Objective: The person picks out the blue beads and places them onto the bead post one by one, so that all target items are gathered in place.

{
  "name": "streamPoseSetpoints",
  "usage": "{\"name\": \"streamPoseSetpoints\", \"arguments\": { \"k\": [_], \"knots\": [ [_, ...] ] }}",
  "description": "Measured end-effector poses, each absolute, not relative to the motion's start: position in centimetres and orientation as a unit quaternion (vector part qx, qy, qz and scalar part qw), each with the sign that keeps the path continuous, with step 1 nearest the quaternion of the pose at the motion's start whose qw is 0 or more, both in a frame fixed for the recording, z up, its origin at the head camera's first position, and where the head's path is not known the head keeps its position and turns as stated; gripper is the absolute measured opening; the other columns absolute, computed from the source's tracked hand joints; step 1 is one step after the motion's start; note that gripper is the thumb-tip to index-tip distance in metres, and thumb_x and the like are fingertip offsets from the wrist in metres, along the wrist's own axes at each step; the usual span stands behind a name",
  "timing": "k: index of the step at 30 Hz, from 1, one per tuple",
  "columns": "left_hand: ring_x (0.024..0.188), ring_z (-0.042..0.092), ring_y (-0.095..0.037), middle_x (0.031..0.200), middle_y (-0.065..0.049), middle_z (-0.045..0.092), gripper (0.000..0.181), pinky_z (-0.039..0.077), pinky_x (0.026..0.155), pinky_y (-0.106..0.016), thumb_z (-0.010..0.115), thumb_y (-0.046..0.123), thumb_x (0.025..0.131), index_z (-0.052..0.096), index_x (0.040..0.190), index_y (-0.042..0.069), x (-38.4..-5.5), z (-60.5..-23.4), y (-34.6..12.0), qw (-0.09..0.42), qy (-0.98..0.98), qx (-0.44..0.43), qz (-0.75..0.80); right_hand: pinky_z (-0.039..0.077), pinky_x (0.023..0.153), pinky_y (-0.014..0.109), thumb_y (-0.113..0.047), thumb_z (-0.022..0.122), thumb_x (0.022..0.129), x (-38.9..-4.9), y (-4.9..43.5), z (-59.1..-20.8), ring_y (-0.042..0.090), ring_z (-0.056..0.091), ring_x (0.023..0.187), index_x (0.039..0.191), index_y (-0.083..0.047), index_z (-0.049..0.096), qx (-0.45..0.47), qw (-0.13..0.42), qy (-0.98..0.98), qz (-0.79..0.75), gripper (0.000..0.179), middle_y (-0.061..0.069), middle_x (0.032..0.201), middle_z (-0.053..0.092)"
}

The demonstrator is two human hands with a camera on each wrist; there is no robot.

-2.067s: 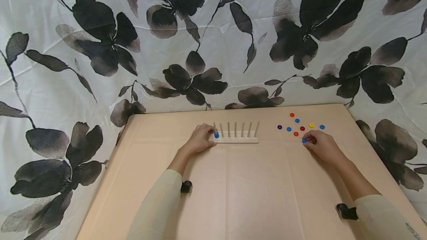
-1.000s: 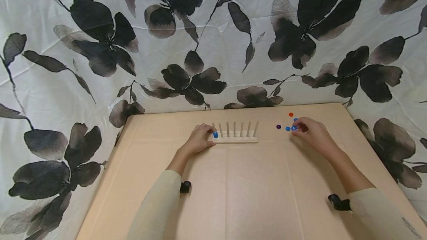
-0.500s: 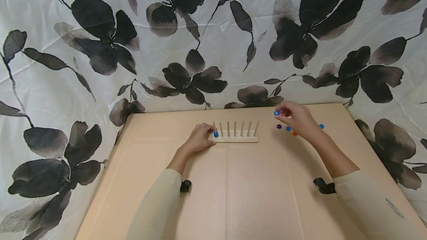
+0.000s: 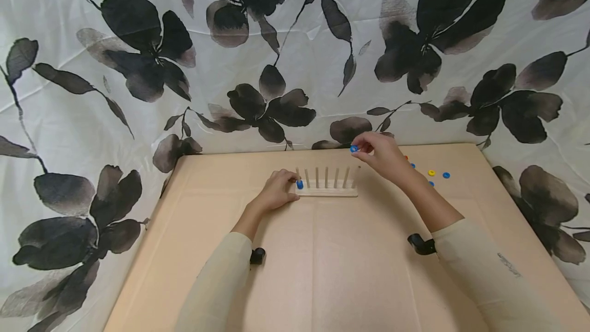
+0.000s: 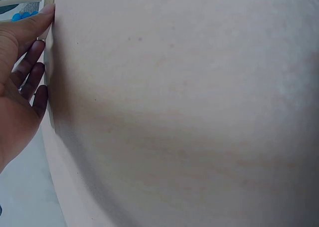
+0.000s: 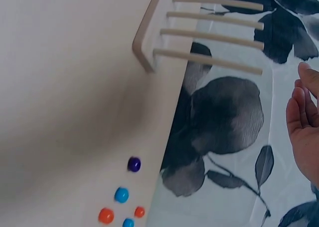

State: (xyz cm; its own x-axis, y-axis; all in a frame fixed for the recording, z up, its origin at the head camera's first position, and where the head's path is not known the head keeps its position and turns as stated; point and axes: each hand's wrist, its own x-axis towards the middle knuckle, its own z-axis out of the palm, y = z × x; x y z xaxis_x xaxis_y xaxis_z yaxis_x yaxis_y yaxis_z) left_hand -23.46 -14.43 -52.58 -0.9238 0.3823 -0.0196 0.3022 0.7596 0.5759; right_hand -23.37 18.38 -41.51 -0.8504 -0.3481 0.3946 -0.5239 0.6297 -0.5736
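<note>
A pale wooden peg rack point(image 4: 328, 193) with a row of upright pegs stands on the table. Blue beads point(image 4: 299, 184) are stacked low on its leftmost peg; the other visible pegs are bare. My left hand point(image 4: 274, 192) grips the rack's left end, thumb at the front edge and fingers behind. My right hand point(image 4: 382, 157) pinches a blue bead point(image 4: 354, 148) between thumb and fingertips, above and behind the rack's right end. In the right wrist view that hand sits at the right edge, past the peg tips, and the bead is hidden.
Loose beads lie right of the rack: a yellow one point(image 4: 431, 172), blue ones point(image 4: 446, 175), and in the right wrist view a purple one point(image 6: 134, 163) and orange ones point(image 6: 105, 216). The right forearm covers some in the head view. Floral cloth point(image 4: 258, 111) hangs behind the table.
My right hand has picked up a blue bead from among the loose ones, lifted it and carried it left to the rack's right end. My left hand has stayed at the rack.
</note>
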Motion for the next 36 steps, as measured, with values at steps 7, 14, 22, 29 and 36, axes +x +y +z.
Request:
{"name": "streamPoseSetpoints", "arguments": {
  "k": [7, 14, 22, 29, 36],
  "knots": [
    [0.127, 0.047, -0.029, 0.133, -0.008, 0.061, 0.05, 0.039, 0.111, -0.045, 0.086, 0.024, 0.085, 0.066, 0.129, 0.012, -23.4, -52.6, -14.4, 0.068, 0.937, 0.184, 0.29, 0.053, 0.079, 0.033, -0.008, 0.08, 0.09, -23.4, 16.2, -41.5, 0.02, 0.062, 0.086, 0.105, -0.005, 0.072, 0.264, 0.113, -0.888, 0.358, 0.018, 0.008, 0.095, 0.066],
    [0.125, 0.047, -0.028, 0.131, -0.007, 0.061, 0.05, 0.038, 0.111, -0.046, 0.086, 0.023, 0.085, 0.065, 0.13, 0.012, -23.4, -52.5, -14.5, 0.073, 0.936, 0.18, 0.295, 0.056, 0.083, 0.037, -0.01, 0.079, 0.091, -23.0, 13.7, -41.7, 0.02, 0.063, 0.089, 0.105, -0.007, 0.073, 0.282, 0.09, -0.886, 0.357, 0.016, 0.007, 0.1, 0.068],
    [0.123, 0.048, -0.028, 0.128, -0.008, 0.062, 0.049, 0.039, 0.109, -0.045, 0.086, 0.022, 0.085, 0.066, 0.128, 0.011, -23.1, -52.5, -14.4, 0.069, 0.938, 0.182, 0.287, 0.058, 0.086, 0.038, -0.011, 0.078, 0.092, -22.8, 10.9, -41.9, 0.022, 0.066, 0.095, 0.111, -0.008, 0.073, 0.297, 0.061, -0.892, 0.335, 0.02, 0.007, 0.104, 0.07],
    [0.121, 0.049, -0.028, 0.126, -0.007, 0.063, 0.048, 0.04, 0.108, -0.045, 0.086, 0.022, 0.084, 0.067, 0.126, 0.01, -23.2, -52.5, -14.3, 0.06, 0.937, 0.187, 0.289, 0.058, 0.088, 0.036, -0.012, 0.079, 0.092, -23.4, 9.3, -42.2, 0.022, 0.068, 0.098, 0.109, -0.008, 0.072, 0.305, 0.044, -0.895, 0.322, 0.019, 0.006, 0.104, 0.072],
    [0.121, 0.049, -0.028, 0.124, -0.007, 0.063, 0.047, 0.04, 0.108, -0.045, 0.087, 0.021, 0.084, 0.067, 0.125, 0.01, -23.4, -52.5, -14.2, 0.056, 0.935, 0.18, 0.3, 0.058, 0.09, 0.034, -0.012, 0.078, 0.093, -24.3, 8.3, -42.2, 0.02, 0.069, 0.098, 0.109, -0.007, 0.073, 0.316, 0.037, -0.897, 0.308, 0.018, 0.006, 0.104, 0.074]
  ]
}}
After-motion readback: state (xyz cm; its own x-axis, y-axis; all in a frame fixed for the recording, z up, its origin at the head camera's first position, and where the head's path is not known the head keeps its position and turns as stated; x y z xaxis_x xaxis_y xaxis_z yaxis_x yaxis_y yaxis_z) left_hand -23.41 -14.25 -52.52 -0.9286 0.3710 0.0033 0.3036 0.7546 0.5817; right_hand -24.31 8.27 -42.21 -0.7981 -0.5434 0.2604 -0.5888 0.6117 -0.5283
